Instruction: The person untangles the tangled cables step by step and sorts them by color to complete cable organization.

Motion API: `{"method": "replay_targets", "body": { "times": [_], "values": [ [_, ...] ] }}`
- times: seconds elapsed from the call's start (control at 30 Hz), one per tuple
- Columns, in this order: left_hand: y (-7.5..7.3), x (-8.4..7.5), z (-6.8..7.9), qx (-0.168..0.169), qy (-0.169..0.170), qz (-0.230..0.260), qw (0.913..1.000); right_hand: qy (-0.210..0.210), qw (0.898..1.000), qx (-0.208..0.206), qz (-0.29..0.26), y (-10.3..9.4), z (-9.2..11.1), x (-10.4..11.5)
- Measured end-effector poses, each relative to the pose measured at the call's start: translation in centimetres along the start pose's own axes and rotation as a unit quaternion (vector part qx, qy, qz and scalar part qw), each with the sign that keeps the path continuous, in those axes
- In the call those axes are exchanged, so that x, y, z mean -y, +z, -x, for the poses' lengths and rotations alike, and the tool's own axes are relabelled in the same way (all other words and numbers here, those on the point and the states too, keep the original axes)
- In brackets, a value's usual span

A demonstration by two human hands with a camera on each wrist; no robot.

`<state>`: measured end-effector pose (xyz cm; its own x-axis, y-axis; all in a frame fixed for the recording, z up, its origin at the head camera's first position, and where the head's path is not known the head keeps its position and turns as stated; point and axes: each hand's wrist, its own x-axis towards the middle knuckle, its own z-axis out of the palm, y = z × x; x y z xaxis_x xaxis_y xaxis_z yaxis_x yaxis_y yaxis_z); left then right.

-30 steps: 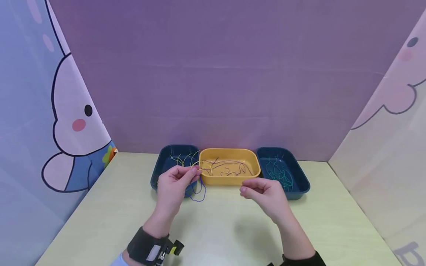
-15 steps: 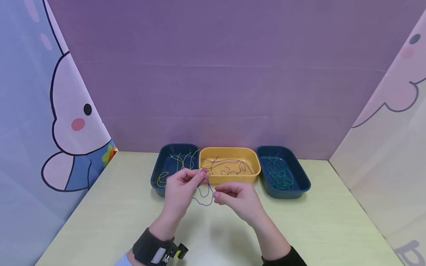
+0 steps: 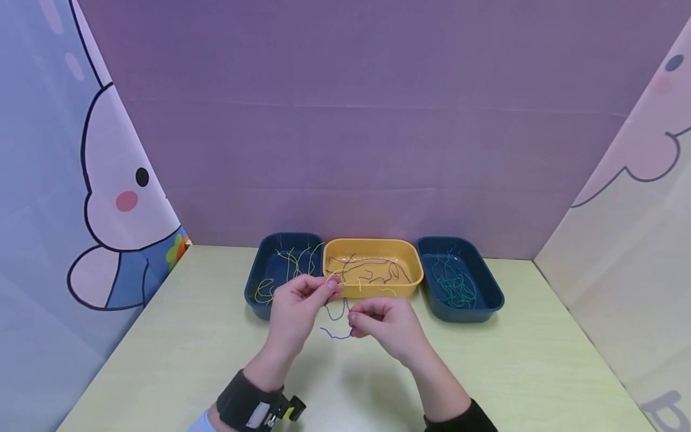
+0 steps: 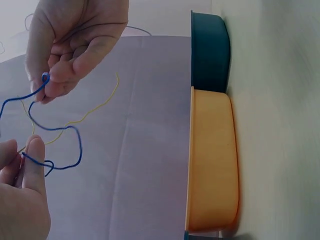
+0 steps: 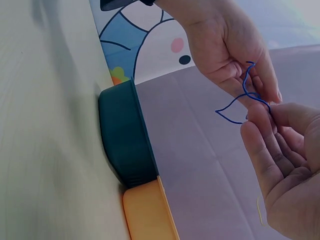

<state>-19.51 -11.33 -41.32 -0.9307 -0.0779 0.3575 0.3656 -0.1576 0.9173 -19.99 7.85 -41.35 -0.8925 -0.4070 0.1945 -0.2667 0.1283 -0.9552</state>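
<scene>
My left hand (image 3: 297, 306) is raised just in front of the yellow tray (image 3: 372, 291), pinching a thin yellow string (image 4: 107, 102) together with a blue string (image 4: 80, 145) between thumb and fingers. Close beside it, my right hand (image 3: 390, 329) pinches the blue string too. Between the two hands the blue string hangs in a loop, and a loose end trails below the right fingertips. The yellow string arcs out past the left fingertips, over the yellow tray in the head view.
A dark blue tray (image 3: 254, 281) with yellow strings stands left of the yellow tray, partly behind my left hand. Dark purple strings (image 3: 372, 262) lie in the yellow tray. Another dark blue tray (image 3: 490, 300) on the right holds green strings (image 3: 456, 288). A purple backdrop (image 3: 345, 150) rises behind.
My right hand has come left to my left hand and now pinches the blue string, which hung loose from the left hand before. The left hand has shifted slightly right.
</scene>
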Motion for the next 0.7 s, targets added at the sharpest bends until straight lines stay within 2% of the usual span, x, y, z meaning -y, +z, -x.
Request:
{"method": "replay_targets", "body": {
  "times": [0.2,0.4,0.57,0.7],
  "values": [
    [-1.1,-0.4,-0.5,-0.007,0.016,0.011,0.9998,-0.001,1.000,-0.012,0.005,-2.1,0.4,0.2],
    [-2.7,-1.1,-1.3,-0.035,0.024,0.018,0.9990,-0.017,0.999,-0.049,0.014,-6.2,1.6,0.4],
    [-3.8,-1.7,-1.8,-0.056,0.029,0.024,0.9977,-0.016,0.993,-0.115,0.025,-10.8,3.2,-0.3],
    [-4.4,-1.9,-1.8,-0.066,0.031,0.023,0.9971,-0.001,0.985,-0.173,0.019,-13.3,4.1,-0.8]
  ]
}}
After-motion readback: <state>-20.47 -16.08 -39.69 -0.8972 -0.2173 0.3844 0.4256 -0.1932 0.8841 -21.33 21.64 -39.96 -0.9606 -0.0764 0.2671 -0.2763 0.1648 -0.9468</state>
